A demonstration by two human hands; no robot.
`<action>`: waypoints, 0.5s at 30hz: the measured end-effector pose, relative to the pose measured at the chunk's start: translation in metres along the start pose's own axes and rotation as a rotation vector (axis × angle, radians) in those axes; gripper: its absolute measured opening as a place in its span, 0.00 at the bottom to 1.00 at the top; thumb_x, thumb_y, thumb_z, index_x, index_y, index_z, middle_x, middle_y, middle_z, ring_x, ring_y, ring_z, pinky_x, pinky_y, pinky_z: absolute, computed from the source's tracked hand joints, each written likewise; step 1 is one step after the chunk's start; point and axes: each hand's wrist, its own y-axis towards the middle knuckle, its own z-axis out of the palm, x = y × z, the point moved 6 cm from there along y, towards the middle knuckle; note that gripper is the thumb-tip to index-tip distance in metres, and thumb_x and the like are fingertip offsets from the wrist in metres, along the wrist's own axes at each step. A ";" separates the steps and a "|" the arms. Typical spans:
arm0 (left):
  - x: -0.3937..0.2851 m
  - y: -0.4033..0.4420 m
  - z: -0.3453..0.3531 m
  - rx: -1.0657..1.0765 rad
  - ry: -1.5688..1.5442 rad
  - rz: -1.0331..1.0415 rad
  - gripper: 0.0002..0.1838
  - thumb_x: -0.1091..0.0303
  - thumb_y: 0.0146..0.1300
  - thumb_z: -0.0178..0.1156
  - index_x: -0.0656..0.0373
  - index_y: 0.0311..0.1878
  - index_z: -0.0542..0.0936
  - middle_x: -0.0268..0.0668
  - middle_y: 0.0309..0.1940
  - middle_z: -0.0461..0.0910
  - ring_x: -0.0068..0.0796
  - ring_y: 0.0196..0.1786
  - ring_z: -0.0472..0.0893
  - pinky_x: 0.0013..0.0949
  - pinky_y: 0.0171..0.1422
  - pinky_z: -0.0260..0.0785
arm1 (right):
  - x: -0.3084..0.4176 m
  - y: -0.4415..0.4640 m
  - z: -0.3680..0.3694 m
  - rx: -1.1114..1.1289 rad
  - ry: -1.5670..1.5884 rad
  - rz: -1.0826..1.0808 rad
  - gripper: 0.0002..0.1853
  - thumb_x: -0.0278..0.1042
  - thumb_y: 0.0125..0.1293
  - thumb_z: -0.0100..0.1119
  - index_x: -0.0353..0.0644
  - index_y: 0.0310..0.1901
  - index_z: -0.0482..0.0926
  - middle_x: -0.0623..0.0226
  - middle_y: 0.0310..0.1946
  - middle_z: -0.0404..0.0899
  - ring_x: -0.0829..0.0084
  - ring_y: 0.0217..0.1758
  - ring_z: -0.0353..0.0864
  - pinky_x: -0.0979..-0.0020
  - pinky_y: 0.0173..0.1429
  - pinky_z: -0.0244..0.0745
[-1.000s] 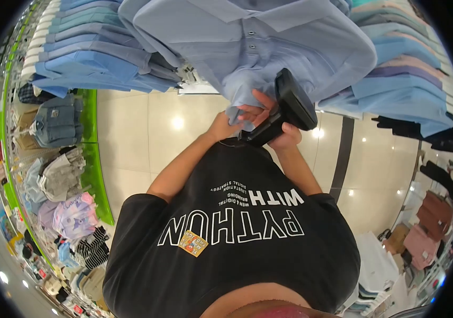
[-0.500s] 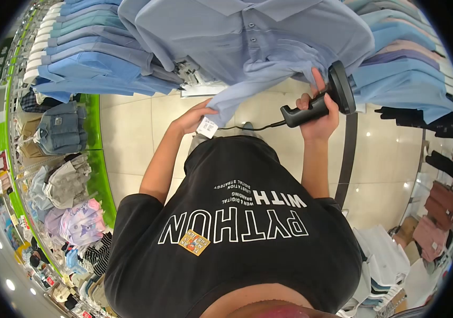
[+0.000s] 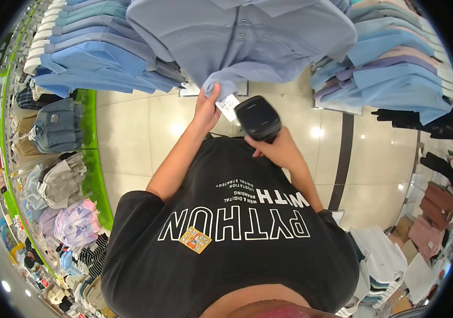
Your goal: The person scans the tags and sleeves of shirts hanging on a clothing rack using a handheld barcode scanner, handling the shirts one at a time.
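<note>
A blue-grey polo shirt (image 3: 200, 37) hangs in front of me at the top of the view. My left hand (image 3: 207, 108) is closed on its gathered lower edge, thumb and fingers pinching the cloth. From that spot a white label (image 3: 228, 107) with printed marks sticks out to the right. My right hand (image 3: 279, 148) is closed round the handle of a black barcode scanner (image 3: 258, 117), and the handle is mostly hidden behind its head. The scanner's head is right beside the label, its dark top turned up to me.
Blue shirts on hangers (image 3: 99, 58) line the rack at upper left, and more shirts (image 3: 396, 79) hang at upper right. Along the left runs a green-edged shelf (image 3: 97, 180) with children's clothes. Folded white clothes (image 3: 380, 254) lie at lower right. Pale floor tiles (image 3: 131, 132) show below.
My right hand has let go of the shirt cloth and brought the scanner left and down, close to the label. My left hand has moved slightly up and right with the shirt edge.
</note>
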 end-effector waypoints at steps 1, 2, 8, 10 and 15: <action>-0.002 0.000 0.002 0.019 0.004 0.028 0.17 0.62 0.70 0.53 0.58 0.56 0.65 0.40 0.48 0.75 0.35 0.48 0.80 0.39 0.53 0.78 | 0.002 -0.002 0.006 0.006 -0.029 -0.017 0.15 0.35 0.55 0.69 0.29 0.36 0.79 0.62 0.26 0.82 0.75 0.23 0.81 0.73 0.29 0.76; -0.003 0.001 0.002 0.029 0.040 0.034 0.18 0.61 0.70 0.53 0.59 0.58 0.65 0.41 0.49 0.75 0.35 0.49 0.80 0.40 0.54 0.77 | 0.004 -0.004 0.010 0.012 -0.056 -0.033 0.16 0.35 0.54 0.69 0.29 0.36 0.79 0.61 0.26 0.82 0.74 0.23 0.82 0.72 0.29 0.76; -0.008 0.001 0.003 0.010 0.179 0.071 0.21 0.58 0.70 0.54 0.61 0.59 0.65 0.42 0.50 0.76 0.34 0.49 0.80 0.38 0.51 0.77 | -0.011 -0.001 0.016 -0.005 -0.281 -0.009 0.22 0.44 0.50 0.69 0.30 0.36 0.80 0.52 0.25 0.82 0.61 0.25 0.83 0.64 0.35 0.77; -0.008 0.003 -0.002 -0.018 0.189 0.094 0.21 0.60 0.69 0.56 0.62 0.57 0.65 0.41 0.48 0.76 0.32 0.48 0.80 0.33 0.50 0.75 | -0.016 0.000 0.019 -0.013 -0.322 -0.083 0.23 0.46 0.48 0.69 0.31 0.35 0.81 0.50 0.25 0.81 0.56 0.28 0.83 0.62 0.37 0.76; -0.004 0.003 0.002 -0.068 0.203 0.098 0.30 0.61 0.66 0.61 0.67 0.63 0.60 0.40 0.53 0.75 0.28 0.56 0.74 0.32 0.58 0.68 | -0.007 -0.010 0.022 -0.016 -0.327 -0.059 0.22 0.46 0.46 0.69 0.31 0.32 0.81 0.46 0.27 0.81 0.49 0.35 0.82 0.59 0.41 0.75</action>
